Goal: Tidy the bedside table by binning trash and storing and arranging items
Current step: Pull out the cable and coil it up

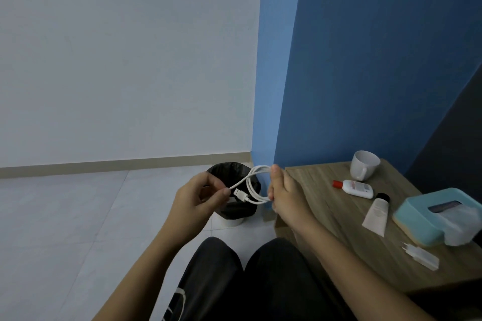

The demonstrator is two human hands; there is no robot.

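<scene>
1. While both hands hang above the knees, a white cable spans them in loose coils; its USB plug dangles free between.
2. Left hand: thumb and forefinger pinched on one strand, other fingers curled.
3. Right hand: fingers closed around the bunched loops.
4. Bin, black-lined, stands on the floor directly behind the cable, beside the table corner.
5. Table, near to far: charger by the front edge, tissue box, tube, bottle, mug.
6. Table's left half lies bare.
</scene>
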